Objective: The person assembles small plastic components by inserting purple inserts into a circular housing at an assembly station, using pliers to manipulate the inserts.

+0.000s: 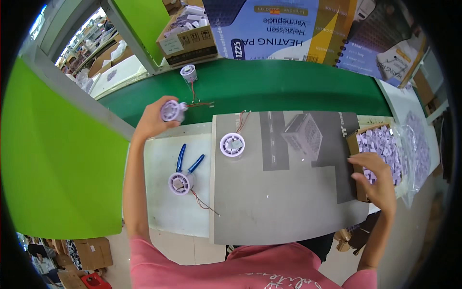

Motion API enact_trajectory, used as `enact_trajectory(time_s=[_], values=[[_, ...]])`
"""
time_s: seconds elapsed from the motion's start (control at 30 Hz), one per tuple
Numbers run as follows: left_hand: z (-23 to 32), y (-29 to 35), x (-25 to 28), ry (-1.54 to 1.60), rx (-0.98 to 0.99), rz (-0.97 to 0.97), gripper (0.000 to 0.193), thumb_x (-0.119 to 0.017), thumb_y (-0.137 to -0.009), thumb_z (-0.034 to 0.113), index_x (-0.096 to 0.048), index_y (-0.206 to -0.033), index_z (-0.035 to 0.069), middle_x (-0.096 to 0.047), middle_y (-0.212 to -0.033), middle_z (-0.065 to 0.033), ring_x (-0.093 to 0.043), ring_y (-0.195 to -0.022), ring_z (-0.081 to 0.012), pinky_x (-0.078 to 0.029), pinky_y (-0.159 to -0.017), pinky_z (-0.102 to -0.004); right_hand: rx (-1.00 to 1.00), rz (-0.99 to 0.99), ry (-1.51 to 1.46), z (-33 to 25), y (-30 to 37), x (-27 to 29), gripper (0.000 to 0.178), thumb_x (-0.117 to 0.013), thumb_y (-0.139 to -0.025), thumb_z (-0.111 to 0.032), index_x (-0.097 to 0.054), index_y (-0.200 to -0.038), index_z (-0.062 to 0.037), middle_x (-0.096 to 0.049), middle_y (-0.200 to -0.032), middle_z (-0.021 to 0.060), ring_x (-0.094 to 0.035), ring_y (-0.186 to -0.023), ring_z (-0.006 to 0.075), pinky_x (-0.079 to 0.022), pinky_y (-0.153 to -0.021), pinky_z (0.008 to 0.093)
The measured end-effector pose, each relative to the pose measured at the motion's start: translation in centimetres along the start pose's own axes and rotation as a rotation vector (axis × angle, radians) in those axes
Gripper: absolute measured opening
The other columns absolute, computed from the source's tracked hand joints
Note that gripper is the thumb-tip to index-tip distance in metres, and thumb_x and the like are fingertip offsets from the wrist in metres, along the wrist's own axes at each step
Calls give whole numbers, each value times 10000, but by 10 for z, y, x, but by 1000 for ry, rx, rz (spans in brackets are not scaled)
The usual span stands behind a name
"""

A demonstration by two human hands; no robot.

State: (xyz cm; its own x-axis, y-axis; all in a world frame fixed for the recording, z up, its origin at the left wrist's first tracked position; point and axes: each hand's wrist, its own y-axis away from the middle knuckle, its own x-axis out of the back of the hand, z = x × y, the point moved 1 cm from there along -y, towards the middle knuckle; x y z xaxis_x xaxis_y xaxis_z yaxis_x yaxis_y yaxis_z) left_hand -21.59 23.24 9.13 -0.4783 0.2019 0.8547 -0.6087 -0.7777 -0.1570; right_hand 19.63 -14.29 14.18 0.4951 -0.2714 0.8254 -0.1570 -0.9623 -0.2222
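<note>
My left hand [152, 120] is closed around a pale round fan-like part [170, 111], over the near edge of the green belt. Thin red wires run from this part to the right. At the far right, my right hand [378, 182] is at the near side of a brown cardboard box [354, 149] of small pale pieces [380, 142]; its thumb and fingers are apart, with nothing visible between them. A similar round part [232, 145] lies on a grey cardboard sheet [279, 216]. Another round part [180, 183] rests against blue-handled pliers [180, 158] on the white tabletop.
One more round part [188, 73] with red wires stands on the green belt [288, 82]. Behind it are an open carton [192, 45] of pale parts and a large printed box [284, 33]. A green panel [62, 159] rises at left; a clear plastic bag [411, 159] lies at right.
</note>
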Motion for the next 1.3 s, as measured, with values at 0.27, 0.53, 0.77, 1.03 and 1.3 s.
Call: enact_trajectory(time_s=[0.27,0.53,0.77,1.03,1.3], values=[[-113,-54,2,53,162,-204,684,-902,-630,152,-599,-1232,37,-674,-1127,-90,-637,-1065,-231,-481,-966,-325,-249,137,341,94,47,26,273,-701,-786,12,-666,-1057,6,-655,-1085,156,-582,-1092,358,-439,-978,412],[-103,-178,-39,-1026,-346,220,861,-723,-743,5,-377,-1489,262,-355,-1558,-101,-375,-1422,-306,-374,-1098,-526,-367,142,300,93,28,8,239,-684,-735,83,-669,-967,26,-641,-948,165,-592,-925,356,-469,-840,425],[-120,-180,-37,-579,-44,145,732,-876,-630,170,-511,-1263,216,-549,-1193,-119,-592,-1130,-347,-541,-879,-466,-245,121,236,78,30,16,296,-692,-768,70,-682,-1052,-10,-650,-919,154,-604,-886,337,-471,-821,399],[8,-116,32,-601,53,570,651,-758,-771,504,-543,-1204,68,-602,-1154,-151,-652,-946,-396,-544,-755,-490,-315,84,171,69,36,6,428,-756,-683,71,-669,-1092,-22,-649,-881,129,-600,-817,292,-480,-774,377],[184,43,-10,-375,-275,283,507,-747,-802,460,-586,-1141,120,-550,-949,-126,-650,-767,-291,-531,-569,-388,-209,345,31,68,35,8,388,-766,-732,33,-676,-1106,-17,-660,-912,94,-583,-740,194,-475,-681,303]])
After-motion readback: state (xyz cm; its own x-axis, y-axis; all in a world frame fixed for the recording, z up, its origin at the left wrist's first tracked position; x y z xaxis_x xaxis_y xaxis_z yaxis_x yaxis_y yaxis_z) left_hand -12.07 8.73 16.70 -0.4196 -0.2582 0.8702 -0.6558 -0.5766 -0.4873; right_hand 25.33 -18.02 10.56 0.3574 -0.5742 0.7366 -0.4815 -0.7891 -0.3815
